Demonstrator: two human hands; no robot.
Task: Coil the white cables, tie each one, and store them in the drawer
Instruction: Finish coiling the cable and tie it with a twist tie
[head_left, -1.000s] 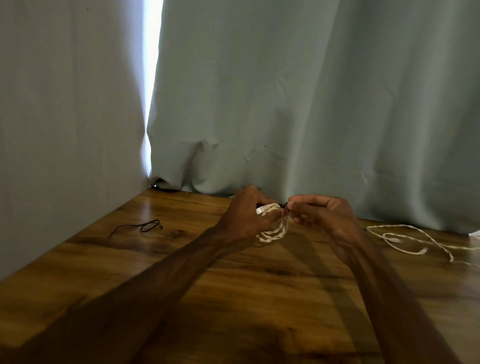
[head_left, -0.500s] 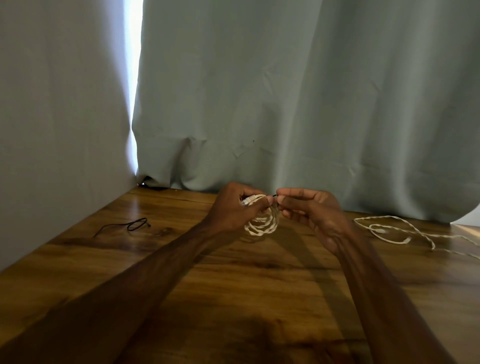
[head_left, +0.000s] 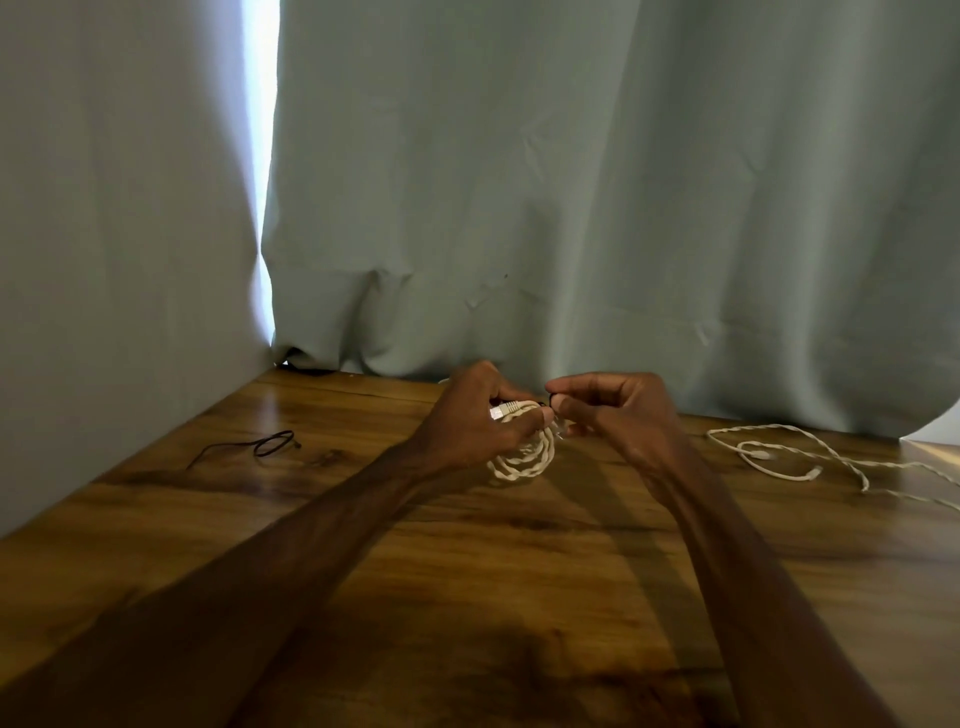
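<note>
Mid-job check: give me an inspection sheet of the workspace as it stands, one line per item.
Surface: wooden table, glossy, dark grain.
Job's things: coiled white cable, held just above the table; a small dark tie at its top.
Clutter: thin black tie lying loose at far left.
Grippers: left hand, grip shut on the coil and its plug; right hand, fingertips pinching at the dark tie.
Cables: loose white cable, uncoiled on the table at right.
Surroundings: pale green curtain behind and at left, a bright gap between panels; no drawer seen.
</note>
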